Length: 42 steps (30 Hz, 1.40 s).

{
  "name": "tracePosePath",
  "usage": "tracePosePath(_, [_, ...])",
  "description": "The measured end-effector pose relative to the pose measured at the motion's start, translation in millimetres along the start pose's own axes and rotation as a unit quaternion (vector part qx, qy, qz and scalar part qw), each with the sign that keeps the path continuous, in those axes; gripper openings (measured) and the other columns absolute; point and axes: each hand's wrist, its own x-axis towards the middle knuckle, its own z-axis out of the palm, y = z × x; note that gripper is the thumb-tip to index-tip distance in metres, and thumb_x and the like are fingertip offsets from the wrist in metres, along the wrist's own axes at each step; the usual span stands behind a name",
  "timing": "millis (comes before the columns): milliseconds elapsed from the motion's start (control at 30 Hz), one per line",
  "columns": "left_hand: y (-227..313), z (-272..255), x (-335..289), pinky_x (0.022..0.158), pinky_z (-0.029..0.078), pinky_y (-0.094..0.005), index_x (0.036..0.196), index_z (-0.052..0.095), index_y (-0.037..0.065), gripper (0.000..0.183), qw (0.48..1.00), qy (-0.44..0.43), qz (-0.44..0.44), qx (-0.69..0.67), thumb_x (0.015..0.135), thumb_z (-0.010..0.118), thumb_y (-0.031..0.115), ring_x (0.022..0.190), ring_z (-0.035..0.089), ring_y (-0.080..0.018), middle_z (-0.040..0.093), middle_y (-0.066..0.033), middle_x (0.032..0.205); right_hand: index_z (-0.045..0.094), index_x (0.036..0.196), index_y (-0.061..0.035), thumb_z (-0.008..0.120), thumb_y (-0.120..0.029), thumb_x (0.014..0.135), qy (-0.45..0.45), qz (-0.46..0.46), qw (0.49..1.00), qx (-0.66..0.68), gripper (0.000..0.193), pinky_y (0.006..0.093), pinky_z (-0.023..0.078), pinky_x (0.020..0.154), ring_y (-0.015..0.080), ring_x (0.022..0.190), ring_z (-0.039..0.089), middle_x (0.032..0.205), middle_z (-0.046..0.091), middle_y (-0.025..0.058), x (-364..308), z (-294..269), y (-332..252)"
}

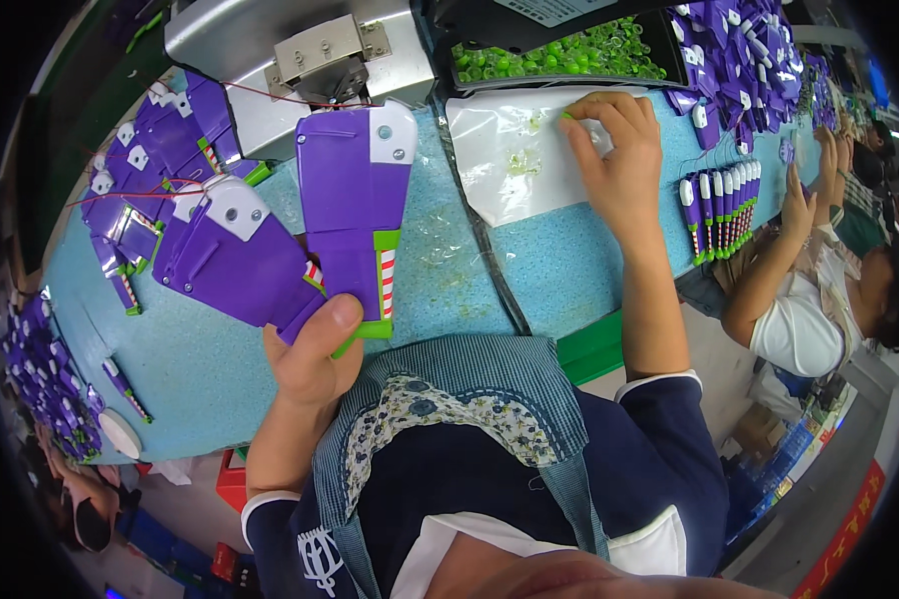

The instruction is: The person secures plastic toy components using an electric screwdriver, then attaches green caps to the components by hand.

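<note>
Head view — left hand (315, 357) pinch-tight on two purple panels (342, 180) — right hand (621, 155) likewise on green bit (567, 116)

Held parts (352, 205), 10 o'clock: purple, white ends, green edging, red-and-white stripes. Small pieces (569, 64), 1 o'clock: bright green. Apron (509, 389), 6 o'clock: blue-grey, floral panel.

Open lane: bare blue tabletop (445, 290), centre, between the purple parts (355, 165) in the left hand (315, 361) and the right forearm (652, 299).
Upper-left barrier: metal machine (310, 65), just beyond those parts.
Upper-right barrier: black bin (677, 50), then a purple pile (739, 75).
Right-side barrier: row of slim purple pieces (721, 205).
</note>
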Motion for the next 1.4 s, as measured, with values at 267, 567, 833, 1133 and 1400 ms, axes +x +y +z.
tracePosePath(267, [-5.7,25.7,5.7,0.072,0.046,-0.0236,0.101,0.059,0.002,0.024,0.996,0.012,0.070,0.055,0.080,0.067,-0.005,0.082,0.058,-0.0102,0.061,-0.0014,0.094,0.065,0.090,0.0015,0.068,-0.004,0.079,-0.112,0.143,0.832,0.525,0.013,0.0286,0.040,0.085,0.0177,0.093,0.054,0.095,0.061,0.0092,-18.9,-25.4,-64.3])
tracePosePath(567, [-9.0,22.5,1.9,0.065,0.045,-0.0229,0.094,0.060,0.002,0.018,0.982,0.033,0.145,0.118,0.080,0.072,0.005,0.076,0.056,-0.0089,0.061,-0.0006,0.086,0.067,0.091,-0.0021,0.072,-0.004,0.075,-0.160,0.115,0.818,0.541,0.017,0.0290,0.041,0.082,0.0186,0.091,0.053,0.094,0.061,0.0080,-30.5,-29.0,-108.4])
tracePosePath(833, [-10.5,23.3,-1.9,0.064,0.045,-0.0236,0.093,0.060,0.000,0.021,0.959,0.040,0.167,0.225,0.078,0.074,0.006,0.074,0.056,-0.0101,0.061,-0.0016,0.085,0.066,0.086,-0.0029,0.074,-0.003,0.072,-0.132,0.107,0.841,0.513,0.016,0.0278,0.042,0.072,0.0174,0.080,0.053,0.090,0.061,0.0069,-44.2,-17.2,-116.3])
tracePosePath(1133, [0.7,0.3,-4.8,0.073,0.045,-0.0329,0.104,0.052,0.001,0.035,0.993,-0.082,0.055,0.062,0.077,0.070,0.011,0.080,0.056,-0.0202,0.058,-0.0101,0.093,0.065,0.084,-0.0052,0.074,-0.005,0.071,-0.162,-0.030,0.857,0.489,0.016,0.0313,0.044,0.071,0.0232,0.078,0.054,0.085,0.062,0.0059,-26.5,-21.2,-123.8])
tracePosePath(1400, [57.9,-47.7,10.9,0.071,0.046,-0.0370,0.111,0.048,-0.005,0.032,0.997,-0.020,0.079,0.008,0.084,0.057,0.009,0.076,0.057,-0.0253,0.057,-0.0141,0.080,0.062,0.083,-0.0041,0.071,-0.001,0.070,-0.150,0.025,0.908,0.391,0.015,0.0337,0.045,0.071,0.0254,0.079,0.057,0.085,0.062,0.0084,-18.0,10.6,-107.4])
